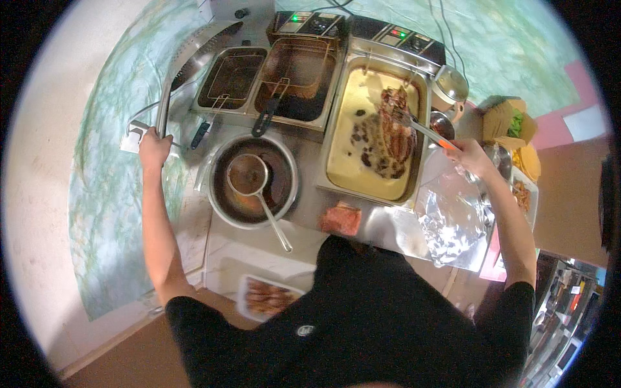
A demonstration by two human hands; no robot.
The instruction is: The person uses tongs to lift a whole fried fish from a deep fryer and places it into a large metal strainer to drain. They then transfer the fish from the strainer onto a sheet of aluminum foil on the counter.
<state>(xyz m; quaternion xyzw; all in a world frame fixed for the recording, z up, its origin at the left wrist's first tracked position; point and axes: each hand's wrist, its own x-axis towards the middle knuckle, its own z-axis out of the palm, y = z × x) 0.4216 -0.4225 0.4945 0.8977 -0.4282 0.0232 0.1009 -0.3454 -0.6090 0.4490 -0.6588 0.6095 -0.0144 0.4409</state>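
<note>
My left hand (155, 147) is wrapped around the long metal handle of a large perforated skimmer (196, 54), whose bowl is raised on edge at the back left. Tongs with orange grips (433, 135) are in my right hand (469, 156), over the right edge of a deep fryer (324, 167). Their tips touch a long, browned piece of meat (398, 133) lying in the yellow oil (351, 111). Dark bubbles and bits spread beside the meat. Whether the tongs pinch it cannot be made out.
Two frying baskets (233, 77) (298, 63) sit in the twin fryer at left. In front, a metal bowl (213, 194) of dark liquid holds a ladle (247, 174). A red cloth (341, 218), crumpled foil (449, 218), a lidded pot (451, 85) and a food carton (499, 119) surround the fryer.
</note>
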